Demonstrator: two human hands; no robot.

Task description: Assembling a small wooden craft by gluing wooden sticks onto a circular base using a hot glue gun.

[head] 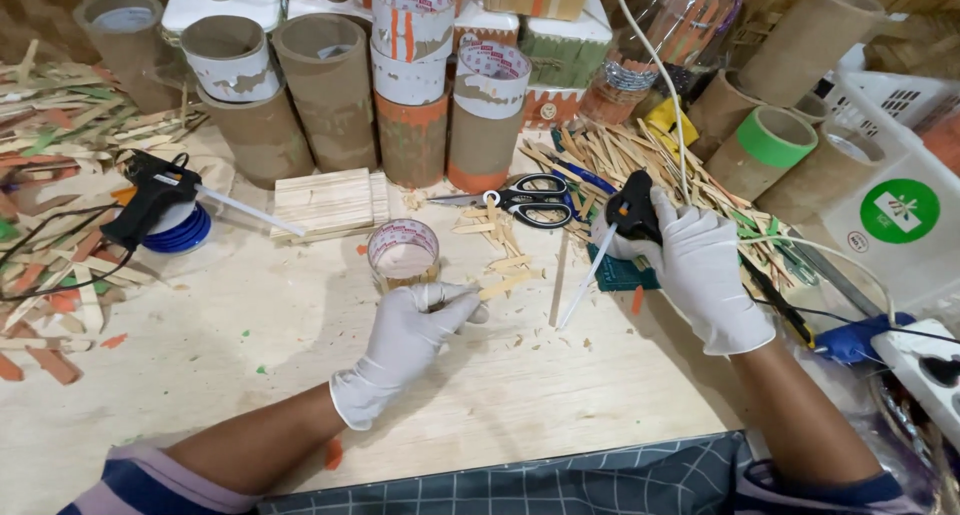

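Both my hands wear white gloves. My left hand [412,332] pinches a flat wooden stick [508,285] at its near end, just in front of a small clear cup [403,254]. My right hand [700,265] grips a black glue gun [632,209] with a white glue stick [585,286] poking out of its back toward the table. A white cord [655,65] runs up from the gun. Black-handled scissors [530,197] lie just left of the gun.
A second black glue gun [152,197] rests on a blue tape roll at the left. Cardboard tubes [330,90] line the back. A block of stacked sticks [328,203], loose sticks [620,155], a green tape roll [775,137] and a power strip [925,360] surround the plywood table [250,375].
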